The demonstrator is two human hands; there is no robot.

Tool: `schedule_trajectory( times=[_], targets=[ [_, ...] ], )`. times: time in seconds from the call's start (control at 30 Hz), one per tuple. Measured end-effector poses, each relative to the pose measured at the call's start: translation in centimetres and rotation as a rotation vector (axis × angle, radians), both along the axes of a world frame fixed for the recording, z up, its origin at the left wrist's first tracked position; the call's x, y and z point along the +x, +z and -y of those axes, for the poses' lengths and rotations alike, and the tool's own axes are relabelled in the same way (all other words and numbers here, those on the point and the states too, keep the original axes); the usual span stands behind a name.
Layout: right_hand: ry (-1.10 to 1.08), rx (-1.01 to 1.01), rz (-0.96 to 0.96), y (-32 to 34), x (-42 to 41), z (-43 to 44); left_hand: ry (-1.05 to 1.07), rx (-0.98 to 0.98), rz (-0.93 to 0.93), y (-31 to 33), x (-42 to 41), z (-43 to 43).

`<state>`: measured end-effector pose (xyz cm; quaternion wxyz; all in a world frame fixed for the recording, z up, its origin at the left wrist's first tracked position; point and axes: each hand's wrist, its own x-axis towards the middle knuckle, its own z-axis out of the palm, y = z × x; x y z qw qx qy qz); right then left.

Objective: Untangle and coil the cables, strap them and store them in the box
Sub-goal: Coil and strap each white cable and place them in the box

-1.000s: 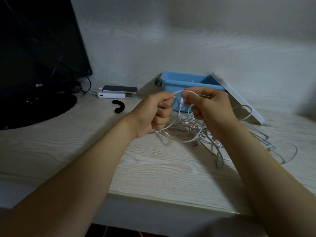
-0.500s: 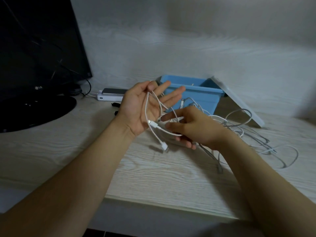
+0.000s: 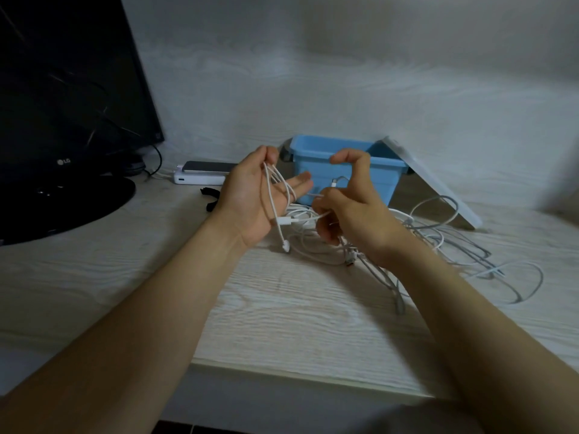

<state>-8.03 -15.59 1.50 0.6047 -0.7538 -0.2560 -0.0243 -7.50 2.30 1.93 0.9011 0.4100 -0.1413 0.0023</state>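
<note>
Raising the right hand [image 3: 354, 220] higher than half a second ago, bringing it up in front of the box [image 3: 329, 145], clenching its lower fingers on one white strand while hooking index and thumb free above. Holding the left hand [image 3: 250, 202] palm-up and released, letting loops drape across it without gripping any. Noting the monitor [image 3: 62, 89] at far left on the desk [image 3: 282, 308] and reading "LG" on its bezel, the only legible writing. Judging the task as barely beginning: working at the untangling, with most of the cables [image 3: 300, 214] lying in a loose heap on the desk, spreading from under the hands towards the lid [image 3: 419, 195] leaning on the box. Finding no coil and no cable visibly stored, though not seeing inside the box. Leaving the power bank [image 3: 200, 179], the phone [image 3: 210, 166] on it and the black strap [image 3: 210, 192] unused behind the left hand.
</note>
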Motion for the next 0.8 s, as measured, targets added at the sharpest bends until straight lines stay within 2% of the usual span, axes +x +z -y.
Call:
schedule_trajectory(
  times=[0.17, 0.4, 0.63, 0.8],
  targets=[
    [0.09, 0.031, -0.003, 0.2, 0.0, 0.4, 0.021, -0.014, -0.011, -0.3, 0.7, -0.2],
    [0.08, 0.286, 0.027, 0.0, 0.5, 0.1, -0.024, -0.046, 0.058, -1.0, 1.6, -0.1],
    [-0.06, 0.098, 0.206, -0.4, -0.1, -0.6, -0.006, 0.123, 0.117, -0.7, 0.2, 1.3],
    [-0.087, -0.027, 0.152, -0.7, -0.1, -0.7, -0.079, 0.217, 0.032, -0.6, -0.7, 1.2]
  ],
)
